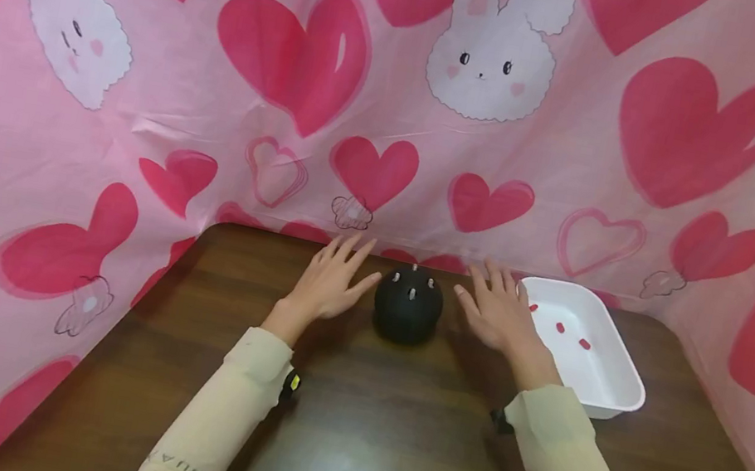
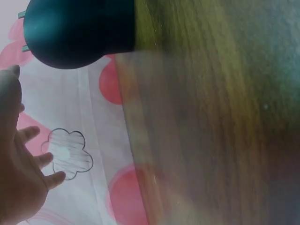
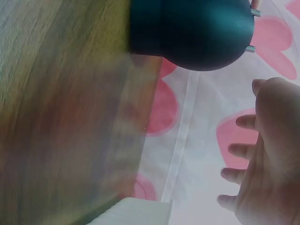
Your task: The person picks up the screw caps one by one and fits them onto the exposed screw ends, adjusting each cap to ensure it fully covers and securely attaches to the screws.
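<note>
Head view: two hands [image 1: 331, 285] [image 1: 502, 315]; one black dome [image 1: 407, 306]

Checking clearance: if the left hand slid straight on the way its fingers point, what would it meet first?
The left hand points away, toward the back. It would likely pass left of the black dome and first meet the pink cloth at the table's far edge, though depth is hard to judge.
</note>
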The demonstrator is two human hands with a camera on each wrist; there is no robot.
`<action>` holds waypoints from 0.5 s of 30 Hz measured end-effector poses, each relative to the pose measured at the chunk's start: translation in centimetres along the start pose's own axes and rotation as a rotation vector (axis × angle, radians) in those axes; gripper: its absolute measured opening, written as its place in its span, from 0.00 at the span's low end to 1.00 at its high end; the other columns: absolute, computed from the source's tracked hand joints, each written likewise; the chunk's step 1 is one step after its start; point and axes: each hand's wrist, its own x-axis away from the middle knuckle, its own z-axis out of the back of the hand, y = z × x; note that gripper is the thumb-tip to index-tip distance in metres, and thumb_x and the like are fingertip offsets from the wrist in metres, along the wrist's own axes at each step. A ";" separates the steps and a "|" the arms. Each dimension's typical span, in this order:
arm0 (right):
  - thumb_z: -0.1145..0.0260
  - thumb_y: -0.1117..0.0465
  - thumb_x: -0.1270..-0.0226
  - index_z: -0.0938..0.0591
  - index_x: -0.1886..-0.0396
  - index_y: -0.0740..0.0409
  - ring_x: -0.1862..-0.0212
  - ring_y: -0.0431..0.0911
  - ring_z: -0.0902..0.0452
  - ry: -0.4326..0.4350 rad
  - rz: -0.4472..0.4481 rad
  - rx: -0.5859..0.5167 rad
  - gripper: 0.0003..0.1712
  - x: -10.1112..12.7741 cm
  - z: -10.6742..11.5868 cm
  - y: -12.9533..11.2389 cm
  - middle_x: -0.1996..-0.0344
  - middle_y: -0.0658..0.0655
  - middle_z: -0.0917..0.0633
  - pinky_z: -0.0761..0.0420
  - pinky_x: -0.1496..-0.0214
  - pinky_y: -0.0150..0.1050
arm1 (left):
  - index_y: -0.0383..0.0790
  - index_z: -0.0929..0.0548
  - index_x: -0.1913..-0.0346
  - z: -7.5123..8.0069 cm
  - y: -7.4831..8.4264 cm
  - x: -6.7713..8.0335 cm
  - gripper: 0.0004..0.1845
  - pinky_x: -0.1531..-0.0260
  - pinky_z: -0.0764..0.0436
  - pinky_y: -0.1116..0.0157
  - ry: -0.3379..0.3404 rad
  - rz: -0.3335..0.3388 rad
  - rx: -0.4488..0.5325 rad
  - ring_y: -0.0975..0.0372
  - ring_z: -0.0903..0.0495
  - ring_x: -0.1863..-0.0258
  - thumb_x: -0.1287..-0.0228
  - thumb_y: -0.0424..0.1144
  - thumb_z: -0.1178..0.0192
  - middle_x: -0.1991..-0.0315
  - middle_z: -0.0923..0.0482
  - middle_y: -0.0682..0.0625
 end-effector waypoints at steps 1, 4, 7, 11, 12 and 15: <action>0.51 0.40 0.21 0.44 0.17 0.57 0.21 0.69 0.56 0.000 0.008 0.001 0.42 0.0 0.1 0.0 0.20 0.68 0.47 0.57 0.23 0.70 | 0.53 0.47 0.17 -0.1 0.0 0.0 0.41 0.25 0.48 0.38 0.001 -0.006 0.011 0.42 0.51 0.20 0.26 0.64 0.53 0.18 0.49 0.44; 0.48 0.42 0.21 0.43 0.18 0.57 0.23 0.69 0.50 0.003 0.037 0.000 0.41 0.2 0.3 0.0 0.21 0.68 0.43 0.51 0.24 0.69 | 0.51 0.47 0.17 -0.3 0.1 0.1 0.40 0.25 0.47 0.39 -0.009 -0.022 0.060 0.43 0.51 0.20 0.24 0.63 0.53 0.18 0.49 0.44; 0.45 0.43 0.22 0.42 0.18 0.56 0.24 0.69 0.46 0.003 0.058 0.003 0.41 0.4 0.5 0.2 0.23 0.67 0.39 0.48 0.25 0.69 | 0.48 0.49 0.17 -0.8 0.1 0.2 0.41 0.24 0.46 0.41 -0.026 -0.031 0.111 0.45 0.51 0.20 0.24 0.62 0.53 0.18 0.51 0.44; 0.45 0.43 0.22 0.40 0.19 0.56 0.26 0.67 0.42 0.009 0.083 0.016 0.40 0.8 0.9 0.4 0.25 0.66 0.36 0.44 0.26 0.69 | 0.46 0.54 0.16 -1.4 0.1 0.2 0.43 0.23 0.47 0.44 -0.061 -0.022 0.165 0.49 0.53 0.19 0.23 0.63 0.55 0.17 0.55 0.45; 0.45 0.43 0.22 0.39 0.19 0.56 0.27 0.67 0.41 0.015 0.092 0.018 0.39 0.9 1.1 0.4 0.25 0.66 0.35 0.43 0.26 0.69 | 0.46 0.56 0.16 -1.5 0.2 0.2 0.44 0.23 0.48 0.45 -0.069 -0.017 0.174 0.50 0.54 0.19 0.23 0.63 0.55 0.17 0.57 0.46; 0.45 0.44 0.21 0.37 0.20 0.57 0.27 0.67 0.39 0.018 0.117 0.032 0.38 1.2 1.7 0.4 0.27 0.67 0.33 0.40 0.27 0.68 | 0.45 0.59 0.16 -1.7 0.5 0.2 0.44 0.22 0.49 0.47 -0.090 -0.012 0.184 0.51 0.56 0.18 0.22 0.63 0.57 0.16 0.61 0.47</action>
